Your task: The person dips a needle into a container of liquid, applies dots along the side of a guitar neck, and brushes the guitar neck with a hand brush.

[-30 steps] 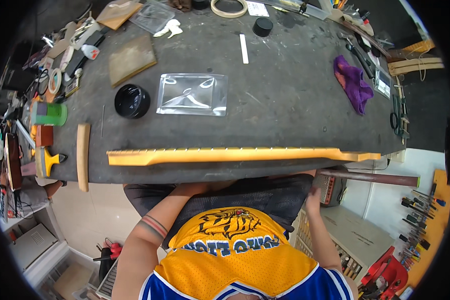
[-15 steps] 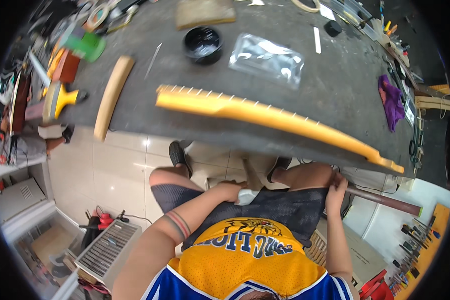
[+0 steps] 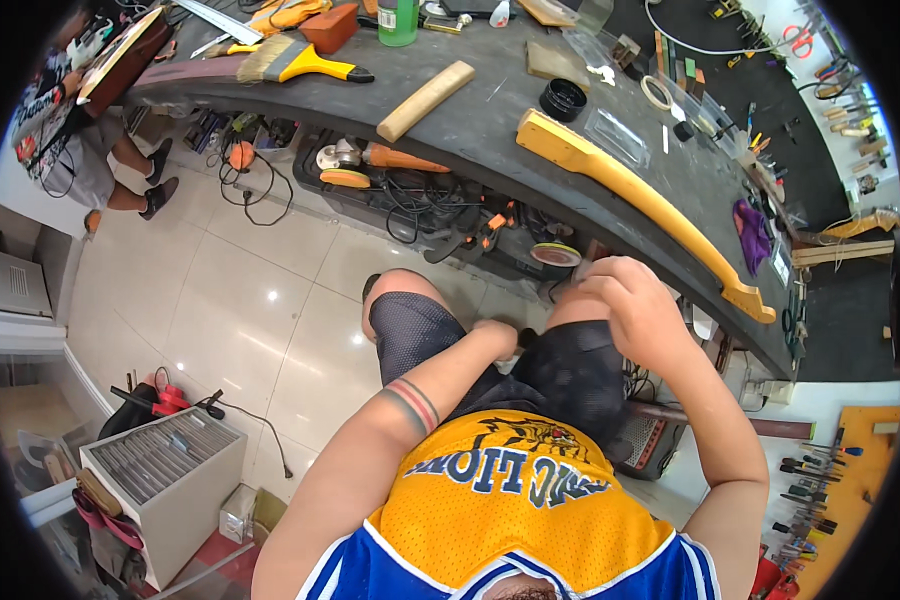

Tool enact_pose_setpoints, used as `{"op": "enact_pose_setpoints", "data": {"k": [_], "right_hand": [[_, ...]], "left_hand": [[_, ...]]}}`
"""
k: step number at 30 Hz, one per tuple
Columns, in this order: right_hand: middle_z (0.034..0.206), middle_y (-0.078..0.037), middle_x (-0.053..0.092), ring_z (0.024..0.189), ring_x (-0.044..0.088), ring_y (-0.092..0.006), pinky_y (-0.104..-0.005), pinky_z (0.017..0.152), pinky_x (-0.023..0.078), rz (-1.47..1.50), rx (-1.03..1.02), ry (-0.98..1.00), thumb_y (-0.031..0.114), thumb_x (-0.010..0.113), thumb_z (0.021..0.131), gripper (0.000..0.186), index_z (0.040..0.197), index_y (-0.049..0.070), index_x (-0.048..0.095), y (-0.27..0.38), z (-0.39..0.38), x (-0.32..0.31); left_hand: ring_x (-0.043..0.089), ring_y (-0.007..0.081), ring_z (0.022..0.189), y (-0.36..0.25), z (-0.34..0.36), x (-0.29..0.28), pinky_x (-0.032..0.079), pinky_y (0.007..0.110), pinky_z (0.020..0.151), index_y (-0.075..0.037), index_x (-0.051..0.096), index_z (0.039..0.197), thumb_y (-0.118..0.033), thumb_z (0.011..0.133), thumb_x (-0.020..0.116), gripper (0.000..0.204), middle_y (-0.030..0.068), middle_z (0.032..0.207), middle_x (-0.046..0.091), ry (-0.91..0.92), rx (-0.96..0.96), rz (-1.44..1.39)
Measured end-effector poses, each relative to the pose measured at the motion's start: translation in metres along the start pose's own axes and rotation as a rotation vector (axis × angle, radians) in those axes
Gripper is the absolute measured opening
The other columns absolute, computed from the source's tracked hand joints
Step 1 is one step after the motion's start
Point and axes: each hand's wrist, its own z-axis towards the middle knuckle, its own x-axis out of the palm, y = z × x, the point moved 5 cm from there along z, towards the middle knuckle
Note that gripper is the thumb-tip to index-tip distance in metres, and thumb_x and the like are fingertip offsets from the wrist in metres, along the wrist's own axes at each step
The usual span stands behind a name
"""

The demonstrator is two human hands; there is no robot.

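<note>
Since neither hand is actually on the guitar neck (image 3: 648, 194) right now, it's just lying along the front edge of the tabletop (image 3: 480, 125), slanting off toward the right. Left hand (image 3: 495, 342) is down in the lap between the knees, fingers curled in, and whether they're gripping anything can't be made out. Right hand (image 3: 635, 310) hovers over or near the right thigh, fingers bent; no object shows in it, but the palm is turned away, so no telling there either.

Progress-wise, the neck looks pretty well shaped already: squared heel at one end, slim shaft, stepped headstock at the other. It isn't joined to a body. How much is left is anyone's guess from this angle, since the side facing up doesn't show much detail.

Material-wise, the neck is warm yellow wood with what looks like a smooth finish. Next to it there's a paler, chunky wooden bar (image 3: 426, 100), gently bowed, and a wide brush (image 3: 310, 63) with stiff tan bristles and a yellow-and-black handle. Past the neck sit a round black bowl (image 3: 563, 100), a shiny clear plastic piece (image 3: 617, 138) and a crumpled purple cloth (image 3: 751, 235). Tabletop's dark grey and scuffed.
</note>
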Motion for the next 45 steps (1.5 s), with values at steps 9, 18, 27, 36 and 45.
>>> {"op": "enact_pose_setpoints", "data": {"k": [9, 18, 27, 36, 45], "right_hand": [[0.137, -0.024, 0.067, 0.133, 0.065, -0.05, -0.0504, 0.114, 0.054, 0.198, 0.28, -0.111, -0.013, 0.06, 0.086, 0.046, 0.129, 0.0, 0.064, -0.095, -0.051, 0.099], [0.13, -0.012, 0.079, 0.121, 0.072, -0.0242, -0.0377, 0.104, 0.058, 1.032, 0.809, 1.021, 0.038, 0.064, 0.11, 0.051, 0.143, 0.001, 0.075, -0.151, -0.164, 0.383], [0.135, -0.014, 0.077, 0.126, 0.071, -0.025, -0.0377, 0.107, 0.056, 1.109, 0.827, 1.134, 0.04, 0.064, 0.11, 0.053, 0.146, 0.001, 0.073, -0.181, -0.074, 0.426], [0.141, -0.015, 0.075, 0.131, 0.069, -0.0258, -0.0376, 0.111, 0.054, 1.164, 0.913, 0.839, 0.042, 0.064, 0.111, 0.056, 0.15, 0.001, 0.07, -0.197, -0.02, 0.39], [0.147, -0.016, 0.073, 0.136, 0.068, -0.0265, -0.0376, 0.114, 0.052, 1.231, 0.857, 0.525, 0.044, 0.063, 0.112, 0.059, 0.153, 0.001, 0.068, -0.229, -0.024, 0.339]], "left_hand": [[0.074, 0.0349, 0.136, 0.078, -0.071, 0.028, 0.059, 0.049, 0.11, -0.012, 0.078, 0.143, -0.031, 0.103, 0.068, 0.045, 0.0166, 0.15, 0.075, -0.143, -0.114, -0.115], [0.08, 0.0441, 0.108, 0.172, -0.183, -0.023, 0.061, 0.054, 0.097, -0.003, 0.084, 0.123, -0.037, 0.102, 0.073, 0.042, 0.0247, 0.114, 0.083, -0.153, -0.243, -0.25], [0.077, 0.0478, 0.1, 0.212, -0.243, -0.245, 0.06, 0.054, 0.093, 0.001, 0.081, 0.108, -0.024, 0.103, 0.068, 0.029, 0.0268, 0.103, 0.08, -0.395, -0.136, -0.512], [0.076, 0.0419, 0.122, 0.271, -0.198, -0.15, 0.059, 0.046, 0.105, 0.0, 0.077, 0.135, -0.016, 0.102, 0.069, 0.038, 0.0251, 0.132, 0.078, -0.52, -0.379, -0.518], [0.077, 0.0336, 0.118, 0.243, -0.163, -0.045, 0.059, 0.043, 0.104, 0.002, 0.071, 0.141, -0.015, 0.107, 0.07, 0.038, 0.0212, 0.129, 0.08, -0.81, -0.473, -0.91]]}}
